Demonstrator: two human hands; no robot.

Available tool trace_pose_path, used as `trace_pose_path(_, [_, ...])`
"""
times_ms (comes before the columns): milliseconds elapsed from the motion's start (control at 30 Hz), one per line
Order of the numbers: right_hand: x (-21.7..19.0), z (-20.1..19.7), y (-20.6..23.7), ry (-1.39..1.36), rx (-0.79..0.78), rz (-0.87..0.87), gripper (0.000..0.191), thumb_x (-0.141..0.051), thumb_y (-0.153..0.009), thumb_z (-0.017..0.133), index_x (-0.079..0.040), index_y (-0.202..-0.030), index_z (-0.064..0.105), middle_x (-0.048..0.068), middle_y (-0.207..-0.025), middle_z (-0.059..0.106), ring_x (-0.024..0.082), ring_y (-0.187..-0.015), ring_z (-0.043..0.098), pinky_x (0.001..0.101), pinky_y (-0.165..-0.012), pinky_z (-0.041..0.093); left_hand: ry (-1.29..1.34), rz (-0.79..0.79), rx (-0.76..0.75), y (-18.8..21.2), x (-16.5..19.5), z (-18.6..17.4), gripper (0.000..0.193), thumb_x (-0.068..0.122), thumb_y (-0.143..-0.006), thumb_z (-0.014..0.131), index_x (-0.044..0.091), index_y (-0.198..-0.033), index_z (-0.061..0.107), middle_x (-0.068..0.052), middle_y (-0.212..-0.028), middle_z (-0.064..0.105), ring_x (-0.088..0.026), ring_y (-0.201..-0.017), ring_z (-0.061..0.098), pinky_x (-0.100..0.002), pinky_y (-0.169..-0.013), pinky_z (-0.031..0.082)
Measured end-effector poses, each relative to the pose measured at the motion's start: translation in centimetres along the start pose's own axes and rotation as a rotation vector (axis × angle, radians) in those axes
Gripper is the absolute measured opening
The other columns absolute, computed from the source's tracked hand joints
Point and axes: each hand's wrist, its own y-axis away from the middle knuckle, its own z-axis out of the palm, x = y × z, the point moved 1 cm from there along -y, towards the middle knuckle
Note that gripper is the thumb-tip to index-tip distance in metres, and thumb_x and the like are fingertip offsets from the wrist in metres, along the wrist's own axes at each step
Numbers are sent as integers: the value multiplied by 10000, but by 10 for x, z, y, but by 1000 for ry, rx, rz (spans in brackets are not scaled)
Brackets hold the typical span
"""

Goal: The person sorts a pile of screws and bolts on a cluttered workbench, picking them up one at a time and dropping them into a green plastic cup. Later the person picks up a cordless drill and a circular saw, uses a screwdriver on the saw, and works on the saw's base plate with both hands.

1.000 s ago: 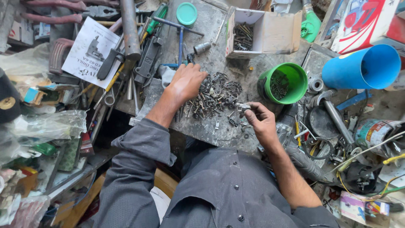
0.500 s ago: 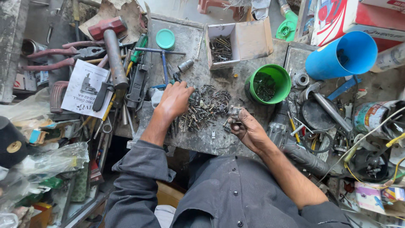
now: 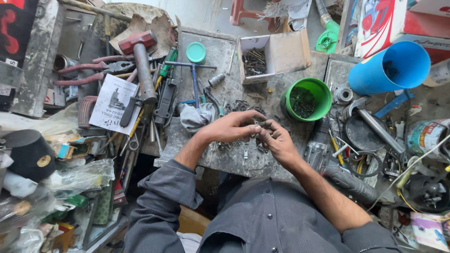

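Small screws (image 3: 241, 105), beside green cup (image 3: 307, 99): light, stiff, likely slippery; best pinched at shank. Left hand (image 3: 234, 127), right hand (image 3: 276, 138) together, fingertips pinching one.

Dull grey metal screws (image 3: 241, 105) lie under the fingers (image 3: 262, 136); beyond them, a glossy green plastic cup (image 3: 315, 90) and a matt cardboard box (image 3: 286, 50).

Small dark metal screws (image 3: 239, 105) lie loose in a scattered heap on the grey worktop (image 3: 281, 93), partly hidden; one small piece, too small to make out, sits pinched between fingers (image 3: 260, 132).
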Motion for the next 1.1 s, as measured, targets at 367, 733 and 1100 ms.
trace_pose_path(367, [-31,16,19,868,209,-633,461,-213,-880,804,-76,-1260,583,100,-853,674,202,-696,640,350,-634,520,173,37,6,-2,-6,1,259,196,-1051,596,7,-1228,576,-20,-1027,690,-69,-921,603,-267,-776,527])
trace_pose_path(733, [-34,8,22,822,85,-640,264,-116,-971,659,-32,-1201,559,167,-904,652,331,-778,666,418,-690,513,110,97,-34,5,7,2,213,177,-1059,601,15,-1184,540,-30,-951,647,-74,-914,578,-281,-797,517])
trace_pose_path(1100, [-46,8,24,858,198,-645,294,-177,-935,706,-22,-1179,656,165,-941,699,277,-784,712,382,-696,553,249,42,-36,-4,-11,3,230,170,-1044,619,29,-1207,537,-33,-958,646,-79,-833,567,-273,-723,489])
